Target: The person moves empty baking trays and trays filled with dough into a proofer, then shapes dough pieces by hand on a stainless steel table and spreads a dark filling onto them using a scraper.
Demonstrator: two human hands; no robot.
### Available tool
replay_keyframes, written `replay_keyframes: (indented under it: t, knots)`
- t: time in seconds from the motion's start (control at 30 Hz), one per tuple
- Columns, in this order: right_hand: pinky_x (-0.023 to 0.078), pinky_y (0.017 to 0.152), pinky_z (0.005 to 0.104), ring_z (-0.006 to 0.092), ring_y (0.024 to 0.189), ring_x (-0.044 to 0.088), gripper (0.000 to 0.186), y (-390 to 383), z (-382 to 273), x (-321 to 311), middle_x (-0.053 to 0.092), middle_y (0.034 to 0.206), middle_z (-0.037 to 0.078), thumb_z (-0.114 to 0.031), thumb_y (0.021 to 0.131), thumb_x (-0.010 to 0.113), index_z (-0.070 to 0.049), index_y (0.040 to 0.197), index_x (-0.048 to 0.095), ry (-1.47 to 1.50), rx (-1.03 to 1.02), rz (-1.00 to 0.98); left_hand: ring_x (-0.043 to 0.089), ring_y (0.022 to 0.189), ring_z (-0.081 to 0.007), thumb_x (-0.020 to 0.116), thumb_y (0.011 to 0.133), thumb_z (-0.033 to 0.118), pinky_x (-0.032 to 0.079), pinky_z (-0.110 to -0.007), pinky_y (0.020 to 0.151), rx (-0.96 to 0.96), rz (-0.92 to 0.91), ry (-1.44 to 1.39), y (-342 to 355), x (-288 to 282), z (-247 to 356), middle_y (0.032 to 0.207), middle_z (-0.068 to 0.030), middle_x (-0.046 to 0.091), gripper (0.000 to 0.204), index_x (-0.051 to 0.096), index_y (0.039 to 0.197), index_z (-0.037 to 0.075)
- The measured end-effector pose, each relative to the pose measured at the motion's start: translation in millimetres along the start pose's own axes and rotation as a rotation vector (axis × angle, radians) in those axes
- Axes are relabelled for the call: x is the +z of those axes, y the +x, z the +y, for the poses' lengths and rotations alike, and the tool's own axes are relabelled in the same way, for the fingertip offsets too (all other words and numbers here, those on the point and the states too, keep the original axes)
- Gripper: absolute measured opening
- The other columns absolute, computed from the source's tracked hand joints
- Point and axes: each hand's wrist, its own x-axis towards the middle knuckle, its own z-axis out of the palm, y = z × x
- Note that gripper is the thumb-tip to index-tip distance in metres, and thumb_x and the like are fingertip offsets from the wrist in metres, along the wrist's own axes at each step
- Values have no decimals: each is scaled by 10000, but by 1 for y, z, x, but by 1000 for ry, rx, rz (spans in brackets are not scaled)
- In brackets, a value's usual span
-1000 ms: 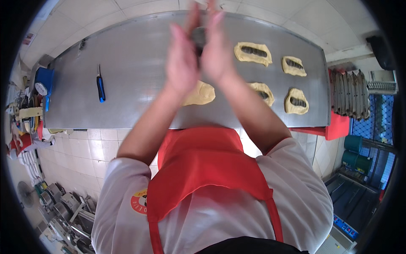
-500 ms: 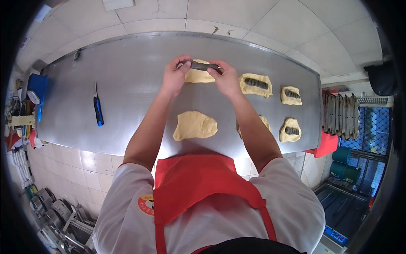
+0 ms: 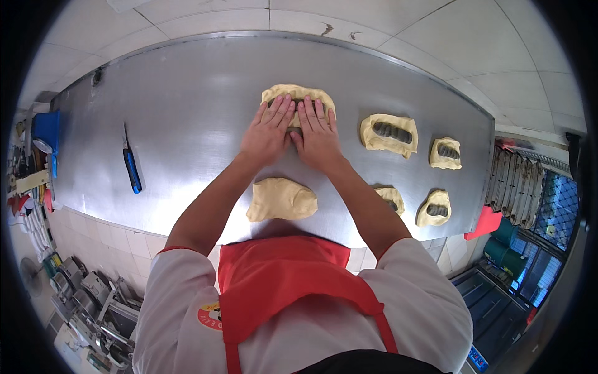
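Observation:
Both my hands lie flat, side by side, on a dark grey roll of filling point(image 3: 298, 104) set on a pale yellow piece of dough point(image 3: 296, 90) at the far middle of the table. My left hand point(image 3: 272, 132) covers the roll's left part and my right hand point(image 3: 316, 132) its right part. Their fingers are stretched out and point away from me, hiding much of the roll and dough. Nearer to me lies a plain flat piece of dough point(image 3: 281, 199) with no filling on it.
On the steel table point(image 3: 193, 124), a larger dough piece point(image 3: 389, 134) with dark filling lies to the right, beside several smaller ones such as the far-right piece point(image 3: 446, 153). A blue-and-black handled knife point(image 3: 131, 165) lies at left. Metal trays point(image 3: 514, 187) stand past the right edge.
My hands have lowered the dark roll from above the far dough onto it. Their grip has opened into flat palms pressing on it. The whole view has shifted slightly.

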Motion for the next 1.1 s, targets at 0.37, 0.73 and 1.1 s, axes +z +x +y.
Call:
replay_keyframes:
  t: [0.37,0.73,1.1]
  knots:
    - [123,1208,615,388,1543,153,698,16,-52,-23,213,1660,179,-348,994,564,-77,1577,293,-173,235,-255,405,1432,-359,644,886,175,272,-525,1198,-316,505,-164,-43,-125,-206,1463,-153,531,473,585,1346,83]
    - [366,1102,570,467,1390,407,343,36,-214,-48,389,1540,255,-91,918,617,7,1246,643,-110,327,19,584,1145,-388,718,858,339,491,-480,969,-1049,717,248,-100,-211,-661,1162,-240,637,544,605,1254,-17]
    - [236,1207,494,370,1506,261,721,166,-309,-65,214,1642,221,-518,1066,347,-11,1573,273,1065,221,446,548,1324,-244,598,1008,297,407,-376,1113,7,234,-1367,-119,-209,-205,1435,-144,566,534,469,1484,93]
